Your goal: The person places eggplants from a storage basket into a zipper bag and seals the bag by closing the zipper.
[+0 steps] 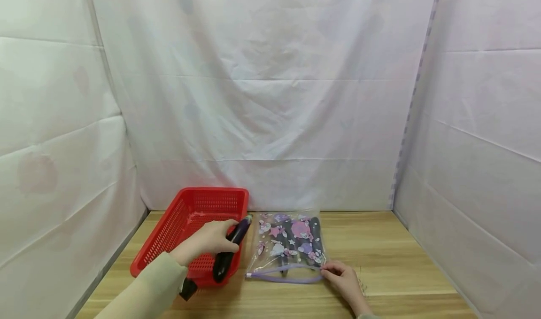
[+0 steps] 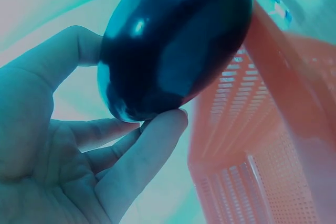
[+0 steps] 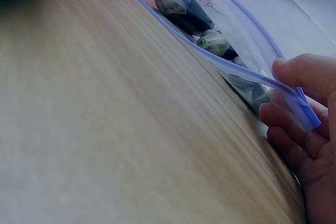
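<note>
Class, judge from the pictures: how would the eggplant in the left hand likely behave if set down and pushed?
The eggplant would probably roll, its body being long and rounded. Its glossy skin may be slippery. It seems fairly stiff, showing no sag where the left hand grips it.

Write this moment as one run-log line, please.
left hand: holds eggplant near red basket | right hand: grips printed zip bag at its open mouth's corner | bag: lying on table, eggplants inside
</note>
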`<state>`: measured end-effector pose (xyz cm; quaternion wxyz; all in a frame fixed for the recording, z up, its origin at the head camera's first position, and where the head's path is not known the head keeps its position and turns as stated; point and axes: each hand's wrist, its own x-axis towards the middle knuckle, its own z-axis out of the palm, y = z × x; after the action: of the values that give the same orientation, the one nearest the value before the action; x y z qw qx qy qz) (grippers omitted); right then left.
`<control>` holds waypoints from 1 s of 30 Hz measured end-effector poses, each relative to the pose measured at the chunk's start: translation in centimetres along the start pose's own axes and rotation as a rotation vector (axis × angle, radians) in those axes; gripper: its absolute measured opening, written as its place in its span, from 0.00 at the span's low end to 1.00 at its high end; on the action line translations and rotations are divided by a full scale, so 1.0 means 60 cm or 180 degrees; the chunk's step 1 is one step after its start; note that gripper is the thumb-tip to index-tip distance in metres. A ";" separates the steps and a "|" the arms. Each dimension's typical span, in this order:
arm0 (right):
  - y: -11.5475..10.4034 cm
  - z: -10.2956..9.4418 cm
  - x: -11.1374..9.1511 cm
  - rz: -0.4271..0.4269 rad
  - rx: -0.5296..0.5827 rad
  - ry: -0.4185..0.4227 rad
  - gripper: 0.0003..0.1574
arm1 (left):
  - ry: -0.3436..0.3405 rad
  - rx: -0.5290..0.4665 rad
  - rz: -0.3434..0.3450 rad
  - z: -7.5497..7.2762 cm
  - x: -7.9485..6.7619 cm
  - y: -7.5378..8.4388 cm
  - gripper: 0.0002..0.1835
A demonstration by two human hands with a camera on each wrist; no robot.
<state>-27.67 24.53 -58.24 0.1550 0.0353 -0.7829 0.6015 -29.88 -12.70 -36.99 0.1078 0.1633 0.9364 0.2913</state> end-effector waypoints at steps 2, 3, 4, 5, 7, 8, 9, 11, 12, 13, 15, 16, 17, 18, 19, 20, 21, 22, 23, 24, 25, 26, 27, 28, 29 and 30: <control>-0.002 0.000 0.000 0.0015 -0.0003 0.0000 0.08 | -0.0031 0.0033 0.0077 0.002 -0.004 0.007 0.36; -0.002 0.000 0.000 0.0014 -0.0008 -0.0001 0.08 | -0.0055 0.0035 0.0106 0.004 -0.006 0.010 0.36; 0.007 -0.001 0.002 0.0005 -0.0004 -0.0012 0.08 | -0.0080 0.0043 0.0129 0.005 -0.008 0.014 0.36; 0.006 -0.001 0.002 0.0000 -0.0005 -0.0008 0.07 | -0.0112 0.0039 0.0158 0.007 -0.010 0.017 0.37; 0.006 -0.002 0.002 -0.0017 -0.0012 0.0000 0.07 | -0.0176 0.0039 0.0185 0.010 -0.013 0.023 0.37; 0.006 -0.002 0.002 -0.0016 -0.0001 -0.0001 0.07 | -0.0212 0.0034 0.0192 0.012 -0.016 0.026 0.37; 0.006 -0.002 0.002 -0.0012 0.0005 -0.0006 0.07 | -0.0236 0.0075 0.0215 0.015 -0.018 0.029 0.37; 0.004 -0.002 0.001 0.0027 0.0028 -0.0019 0.07 | -0.0280 0.0145 0.0272 0.019 -0.022 0.034 0.38; 0.003 -0.002 0.001 0.0022 0.0032 -0.0026 0.06 | -0.0303 0.0184 0.0314 0.022 -0.024 0.036 0.39; 0.002 -0.002 0.001 0.0037 0.0043 -0.0029 0.06 | -0.0328 0.0227 0.0353 0.026 -0.025 0.038 0.40; 0.001 -0.001 0.000 0.0052 0.0038 -0.0031 0.06 | -0.0360 0.0343 0.0465 0.035 -0.028 0.040 0.41; 0.002 -0.001 0.000 0.0051 0.0030 -0.0020 0.06 | -0.0390 0.0386 0.0506 0.040 -0.029 0.041 0.41; 0.003 -0.001 0.000 0.0058 0.0025 -0.0009 0.06 | -0.0423 0.0433 0.0540 0.047 -0.030 0.041 0.42; 0.004 -0.001 0.000 0.0061 0.0010 0.0002 0.06 | -0.0458 0.0471 0.0564 0.054 -0.031 0.041 0.41; 0.005 -0.001 0.001 0.0090 -0.0002 0.0010 0.06 | -0.0483 0.0505 0.0581 0.062 -0.031 0.040 0.41; 0.006 0.000 0.001 0.0099 -0.0020 0.0014 0.06 | -0.0503 0.0542 0.0607 0.070 -0.032 0.039 0.41; 0.006 0.000 0.002 0.0118 -0.0029 0.0020 0.06 | -0.0528 0.0570 0.0625 0.078 -0.033 0.038 0.40; 0.007 0.000 0.002 0.0121 -0.0039 0.0021 0.06 | -0.0551 0.0595 0.0627 0.085 -0.034 0.037 0.39; 0.007 0.000 0.002 0.0130 -0.0032 0.0018 0.06 | -0.0571 0.0604 0.0632 0.091 -0.035 0.036 0.39; 0.007 0.000 0.002 0.0127 -0.0027 0.0012 0.06 | -0.0573 0.0626 0.0656 0.097 -0.035 0.036 0.39; 0.007 0.000 0.002 0.0127 -0.0020 0.0006 0.06 | -0.0570 0.0642 0.0680 0.103 -0.036 0.035 0.38; 0.006 0.000 0.002 0.0128 -0.0011 0.0001 0.06 | -0.0577 0.0638 0.0698 0.107 -0.037 0.034 0.38; 0.006 0.000 0.002 0.0136 0.0001 -0.0004 0.06 | -0.0569 0.0648 0.0736 0.112 -0.037 0.034 0.39; 0.006 -0.001 0.002 0.0132 -0.0005 -0.0011 0.06 | -0.0573 0.0654 0.0761 0.116 -0.038 0.033 0.40; 0.006 -0.001 0.002 0.0141 0.0004 -0.0016 0.06 | -0.0566 0.0667 0.0797 0.119 -0.038 0.032 0.42; 0.007 -0.001 0.002 0.0155 0.0005 -0.0023 0.06 | -0.0553 0.0685 0.0829 0.123 -0.039 0.032 0.42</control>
<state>-27.85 24.72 -58.56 0.1375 0.0185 -0.7837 0.6055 -25.08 -8.30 -41.60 0.1316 0.3183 0.9202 0.1858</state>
